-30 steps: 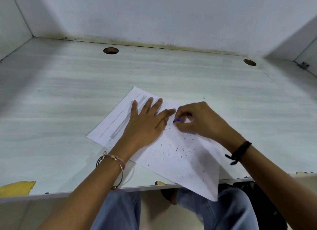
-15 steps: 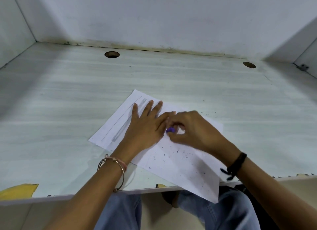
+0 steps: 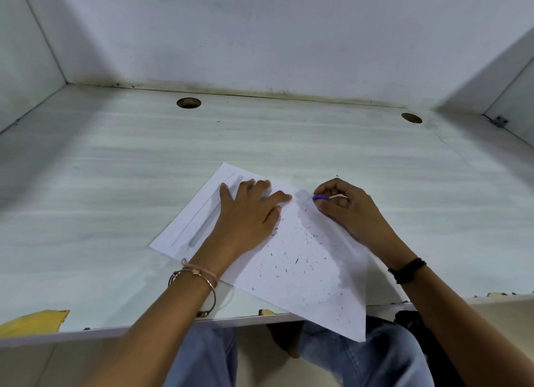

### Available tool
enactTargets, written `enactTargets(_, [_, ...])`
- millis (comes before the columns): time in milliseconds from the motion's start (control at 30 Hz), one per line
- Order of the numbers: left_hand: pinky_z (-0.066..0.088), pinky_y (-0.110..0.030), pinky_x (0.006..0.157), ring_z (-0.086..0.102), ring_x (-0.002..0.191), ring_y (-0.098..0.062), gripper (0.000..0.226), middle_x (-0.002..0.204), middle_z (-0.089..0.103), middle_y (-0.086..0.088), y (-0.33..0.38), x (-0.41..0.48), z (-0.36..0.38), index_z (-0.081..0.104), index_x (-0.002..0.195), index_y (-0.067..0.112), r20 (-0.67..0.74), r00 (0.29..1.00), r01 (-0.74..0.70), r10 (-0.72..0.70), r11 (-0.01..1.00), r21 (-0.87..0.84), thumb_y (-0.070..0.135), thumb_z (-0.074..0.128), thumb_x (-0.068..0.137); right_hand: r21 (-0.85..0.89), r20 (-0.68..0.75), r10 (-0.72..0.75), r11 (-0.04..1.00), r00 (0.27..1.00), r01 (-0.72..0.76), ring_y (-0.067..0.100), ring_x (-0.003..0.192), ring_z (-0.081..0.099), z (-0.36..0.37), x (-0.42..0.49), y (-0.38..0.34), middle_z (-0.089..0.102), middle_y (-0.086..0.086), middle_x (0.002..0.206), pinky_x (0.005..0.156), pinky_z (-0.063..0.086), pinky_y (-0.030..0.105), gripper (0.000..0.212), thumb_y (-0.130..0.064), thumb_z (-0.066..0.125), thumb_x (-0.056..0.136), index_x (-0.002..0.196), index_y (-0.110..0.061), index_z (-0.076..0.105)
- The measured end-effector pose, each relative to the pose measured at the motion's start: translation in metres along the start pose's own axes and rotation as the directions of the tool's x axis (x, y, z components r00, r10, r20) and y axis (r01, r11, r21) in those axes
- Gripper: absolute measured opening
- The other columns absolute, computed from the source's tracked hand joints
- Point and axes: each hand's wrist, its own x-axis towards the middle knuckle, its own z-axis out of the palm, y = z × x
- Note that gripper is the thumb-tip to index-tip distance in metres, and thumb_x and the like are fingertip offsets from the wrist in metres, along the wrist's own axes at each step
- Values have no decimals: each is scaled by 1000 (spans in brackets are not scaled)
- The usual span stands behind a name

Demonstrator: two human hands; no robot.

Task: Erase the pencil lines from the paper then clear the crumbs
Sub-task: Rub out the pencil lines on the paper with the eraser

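A white sheet of paper [image 3: 306, 282] lies at an angle on the desk, its near corner hanging over the front edge. Grey pencil lines [image 3: 202, 222] run along its left side. My left hand [image 3: 245, 213] presses flat on the paper with fingers spread, partly over the lines. My right hand [image 3: 349, 210] pinches a small purple eraser [image 3: 319, 197] against the paper near its far edge, just right of my left fingertips. Several dark eraser crumbs [image 3: 297, 256] are scattered over the sheet's middle and lower part.
The pale desk [image 3: 115, 184] has walls at the back and on both sides. Two round cable holes [image 3: 188, 102] [image 3: 411, 117] sit near the back. A chipped yellow patch [image 3: 31, 320] marks the front left edge. My knees in jeans [image 3: 375, 357] show below the desk.
My right hand has moved the eraser to the right and a little farther away from my left fingertips. My left hand has stayed pressed on the paper.
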Motion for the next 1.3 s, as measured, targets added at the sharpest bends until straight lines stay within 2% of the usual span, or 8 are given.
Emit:
enactTargets(100, [18,-60,108,33,133,-24,55,146,36,-1,5,2,3,45,137,36,-92,994,-60,64,997,46,40,10,95,-26,18,3,1000,1000,-3,7,78,66,0,0,0,72,-4,93,68,44,4,11,-7,67,85,92,-15,69])
enactTargets(267, [-17,-62,112,-16,148,-8,72,163,-6,14,5,3,9,13,151,45,137,989,-41,53,995,-88,78,22,88,-122,42,-3,993,999,8,9,79,67,-1,7,-3,73,-6,87,68,43,3,14,-8,69,81,88,-19,72])
enactTargets(433, [-16,-66,110,-21,148,-12,93,162,-14,14,6,6,13,-3,150,53,139,989,-44,44,999,-4,95,8,68,-226,157,-78,968,984,113,1,63,61,17,2,-22,70,-9,72,61,47,9,10,-10,73,77,80,-20,74])
enactTargets(700, [-17,-66,110,-22,147,-12,90,162,-15,13,7,6,14,-2,150,52,114,992,-46,48,999,-24,93,16,72,-416,97,-96,900,991,128,15,63,62,5,25,-25,69,1,73,64,53,30,10,-6,67,77,79,-14,73])
enactTargets(833, [-16,-68,109,-21,148,-14,92,163,-14,11,7,7,13,-1,151,50,114,992,-53,52,999,6,93,13,70,-379,302,-117,896,946,232,2,54,53,18,8,-34,68,-1,69,55,44,16,9,-6,68,76,79,-13,73])
enactTargets(967, [-17,-67,110,-23,148,-14,90,162,-16,12,7,6,12,-2,151,51,120,992,-43,44,999,-14,92,15,73,-471,111,-82,873,990,125,10,61,57,2,34,-24,66,-3,69,57,42,20,7,-8,68,77,78,-13,72])
enactTargets(1133, [-15,-68,109,-21,148,-15,91,163,-13,11,8,7,12,1,150,51,110,993,-52,52,999,0,93,13,71,-432,298,-102,872,949,230,1,53,53,16,16,-30,69,-3,71,57,45,19,6,-10,70,77,80,-13,73])
enactTargets(1300, [-17,-67,109,-23,147,-13,90,163,-14,13,6,7,13,-2,150,52,113,992,-47,51,998,-35,93,16,72,-492,89,-77,864,993,112,3,55,52,-10,44,-19,66,-1,70,50,37,7,5,-10,71,79,82,-8,73])
